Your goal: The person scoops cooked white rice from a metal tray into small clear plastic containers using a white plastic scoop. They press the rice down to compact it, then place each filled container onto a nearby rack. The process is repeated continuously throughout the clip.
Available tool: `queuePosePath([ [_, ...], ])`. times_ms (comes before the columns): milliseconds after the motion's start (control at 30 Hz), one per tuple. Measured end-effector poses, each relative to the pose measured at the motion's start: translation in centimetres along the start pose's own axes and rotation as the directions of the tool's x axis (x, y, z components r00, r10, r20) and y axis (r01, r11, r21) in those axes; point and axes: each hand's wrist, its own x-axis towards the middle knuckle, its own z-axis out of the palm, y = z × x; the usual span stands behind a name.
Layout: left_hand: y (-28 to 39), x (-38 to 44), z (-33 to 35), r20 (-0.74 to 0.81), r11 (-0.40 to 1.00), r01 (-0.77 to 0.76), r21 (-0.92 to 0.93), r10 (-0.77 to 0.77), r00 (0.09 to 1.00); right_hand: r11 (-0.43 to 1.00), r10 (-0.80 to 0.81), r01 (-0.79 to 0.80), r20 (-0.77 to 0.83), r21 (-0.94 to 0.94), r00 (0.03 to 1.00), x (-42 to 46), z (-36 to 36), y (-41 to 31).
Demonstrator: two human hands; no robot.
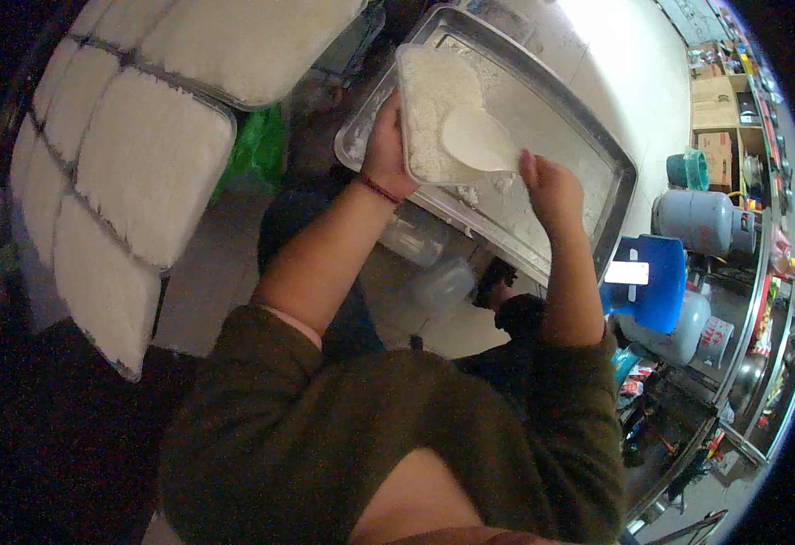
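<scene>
My left hand [389, 151], with a thin red band at its wrist, grips the near left side of a clear plastic container [409, 129] of white grain that looks like rice [431, 82]. My right hand [553, 191] holds a white serving spoon [478, 139] by its handle end, with the broad head lying over the grain. Both are above a large metal tray [568, 129]. White clumps [467, 194] lie in the tray by its near edge, and more grain is at its far end.
Several filled containers [159, 163] stand packed together on the left, near a green plastic bag [261, 146]. Translucent containers [442, 283] are below the tray. A blue plastic stool [649, 283], gas cylinders [694, 219] and metal-framed shelving stand on the right.
</scene>
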Motion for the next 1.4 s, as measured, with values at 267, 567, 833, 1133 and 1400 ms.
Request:
queuePosePath([
  [267,-0.9,0.2,0.0,-0.002,0.999,-0.017,0.041,0.017,1.000,0.995,-0.096,0.098,-0.053,0.021,0.994,-2.3,2.8,2.3],
  [567,-2.6,-0.9,1.6,0.106,0.991,0.132,-0.035,-0.128,0.986,0.985,0.057,-0.035,-0.124,0.171,0.991,-1.2,1.4,2.7],
  [833,-4.2,-0.6,1.5,0.094,0.968,0.244,0.051,-0.248,0.964,0.967,0.237,-0.204,-0.242,0.154,0.941,-1.3,-3.6,5.4],
  [1133,-5.3,-1.2,1.5,0.062,0.925,0.368,0.094,-0.374,0.925,0.985,0.088,-0.093,0.044,0.142,0.995,-3.1,-3.3,5.4],
  [1400,-5.4,-1.1,1.0,0.047,0.887,0.459,0.058,-0.461,0.886,0.961,0.254,-0.251,-0.016,0.118,0.967,0.5,-1.7,9.6],
])
